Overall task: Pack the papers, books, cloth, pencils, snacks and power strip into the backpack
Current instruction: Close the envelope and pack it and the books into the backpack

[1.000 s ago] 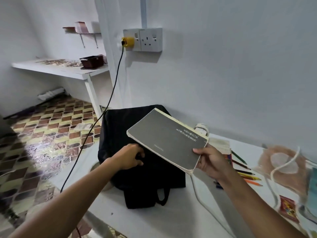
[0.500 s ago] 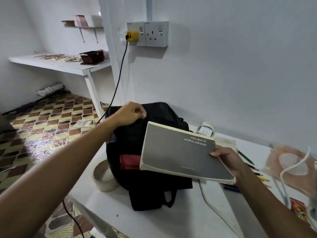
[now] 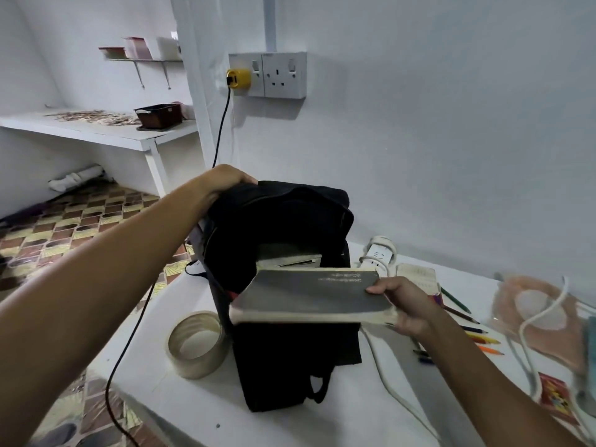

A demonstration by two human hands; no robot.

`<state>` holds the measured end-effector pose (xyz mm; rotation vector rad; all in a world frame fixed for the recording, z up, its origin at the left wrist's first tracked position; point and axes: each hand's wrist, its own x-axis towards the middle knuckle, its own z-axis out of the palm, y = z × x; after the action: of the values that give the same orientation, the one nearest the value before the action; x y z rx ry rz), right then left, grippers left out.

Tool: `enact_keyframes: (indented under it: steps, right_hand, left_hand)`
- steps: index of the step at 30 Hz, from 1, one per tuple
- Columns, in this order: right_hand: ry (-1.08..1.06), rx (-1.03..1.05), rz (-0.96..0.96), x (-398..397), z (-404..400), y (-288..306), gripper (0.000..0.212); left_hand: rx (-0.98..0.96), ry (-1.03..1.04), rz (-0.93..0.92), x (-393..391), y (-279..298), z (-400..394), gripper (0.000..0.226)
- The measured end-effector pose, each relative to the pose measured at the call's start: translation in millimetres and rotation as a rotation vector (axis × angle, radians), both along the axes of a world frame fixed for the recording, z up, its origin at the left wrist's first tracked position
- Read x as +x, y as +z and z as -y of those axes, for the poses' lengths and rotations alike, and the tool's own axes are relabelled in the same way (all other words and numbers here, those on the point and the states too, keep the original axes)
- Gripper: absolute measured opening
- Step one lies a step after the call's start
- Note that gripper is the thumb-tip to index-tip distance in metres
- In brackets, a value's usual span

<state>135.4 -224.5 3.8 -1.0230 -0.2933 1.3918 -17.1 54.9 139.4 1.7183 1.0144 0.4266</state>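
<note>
A black backpack (image 3: 290, 359) stands upright on the white table (image 3: 200, 404), its top opening held wide. My left hand (image 3: 225, 182) grips the upper edge of the opening. My right hand (image 3: 406, 304) holds a dark grey book (image 3: 312, 295) flat by its right end, in front of the opening. White papers (image 3: 290, 259) show inside the bag. To the right lie a white power strip (image 3: 380, 253), coloured pencils (image 3: 477, 333), a peach cloth (image 3: 541, 317) and a red snack packet (image 3: 554, 395).
A roll of tape (image 3: 196, 346) sits left of the backpack. A black cable (image 3: 135, 333) hangs from a yellow plug (image 3: 238, 79) in the wall socket and crosses the table's left edge. A white cord (image 3: 393, 388) trails across the table. A shelf (image 3: 96, 130) stands at left.
My left hand pulled the backpack's top edge up and stood the bag upright with its mouth open. My right hand brought the book lower and flatter, level with the opening.
</note>
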Motion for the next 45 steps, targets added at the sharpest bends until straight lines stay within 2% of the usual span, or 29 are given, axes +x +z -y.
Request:
enact_keyframes:
  steps: [1, 2, 5, 6, 14, 17, 21, 24, 27, 30, 32, 34, 35, 37, 39, 41, 42, 43, 45]
  right_hand:
    - [-0.074, 0.013, -0.041, -1.4, -7.1, -2.9, 0.074]
    - [-0.139, 0.036, -0.092, -4.0, -13.9, -3.6, 0.074]
    - [-0.292, 0.025, -0.191, -17.1, -39.3, -0.4, 0.031]
    - [-0.326, 0.000, -0.184, -21.8, -49.9, -0.1, 0.026]
    - [-0.509, -0.102, -0.028, -34.9, -145.2, -13.8, 0.031]
    - [-0.451, -0.059, 0.060, -32.0, -165.3, -13.0, 0.035]
    - [-0.455, -0.155, 0.289, -28.7, -180.7, -19.6, 0.034]
    - [-0.390, -0.247, 0.410, -30.3, -180.4, -21.2, 0.019]
    - [-0.255, -0.351, 0.553, -35.0, -171.6, -24.0, 0.030]
    - [-0.142, -0.312, 0.411, -41.8, -139.6, -12.9, 0.029]
    - [-0.196, -0.143, 0.099, -46.5, -110.3, -6.8, 0.023]
    - [-0.303, 0.059, -0.234, -53.2, -81.6, -0.6, 0.024]
    - [-0.336, 0.117, -0.312, -56.4, -70.2, 1.4, 0.025]
    - [-0.382, 0.145, -0.345, -61.1, -54.1, 4.0, 0.029]
    - [-0.381, 0.179, -0.382, -64.9, -46.0, 6.3, 0.027]
    - [-0.401, 0.224, -0.479, -67.2, -41.5, 4.6, 0.027]
    - [-0.415, 0.237, -0.505, -67.5, -39.5, 2.0, 0.026]
    - [-0.426, 0.238, -0.494, -65.6, -33.5, -0.7, 0.024]
    - [-0.411, 0.183, -0.402, -56.8, -14.4, -5.1, 0.027]
  left_hand:
    - [-0.008, -0.009, 0.000, 0.7, 2.2, -0.1, 0.030]
    - [-0.018, -0.024, 0.004, 1.4, 3.4, -0.7, 0.030]
    - [-0.061, -0.063, 0.039, 2.5, 8.8, 0.0, 0.021]
    - [-0.074, -0.067, 0.054, 2.6, 10.0, 0.5, 0.017]
    - [-0.059, -0.151, 0.100, 0.0, 6.7, 6.0, 0.013]
    - [-0.060, -0.179, 0.136, -2.8, 4.6, 4.4, 0.015]
    - [-0.022, -0.214, 0.143, -6.8, 3.0, 3.3, 0.015]
    - [0.046, -0.223, 0.139, -9.9, -1.5, 4.4, 0.017]
    - [0.196, -0.242, 0.089, -12.0, -10.1, 6.0, 0.019]
    - [0.388, -0.284, 0.005, -12.4, -22.9, 11.9, 0.021]
    - [0.495, -0.319, -0.054, -13.4, -33.1, 21.2, 0.021]
    - [0.608, -0.357, -0.119, -14.2, -41.4, 38.6, 0.010]
    - [0.638, -0.390, -0.116, -15.7, -42.7, 49.4, 0.003]
    - [0.630, -0.545, -0.056, -16.6, -40.6, 77.4, 0.022]
    - [0.593, -0.800, -0.109, -15.4, -43.1, 108.9, 0.053]
    - [0.743, -0.963, -0.361, -10.9, -59.3, 136.0, 0.094]
    - [0.891, -0.971, -0.491, -8.6, -70.7, 145.1, 0.104]
    - [1.035, -0.947, -0.559, -3.9, -81.1, 152.9, 0.103]
    - [1.165, -0.850, -0.525, 7.2, -93.7, 160.8, 0.089]
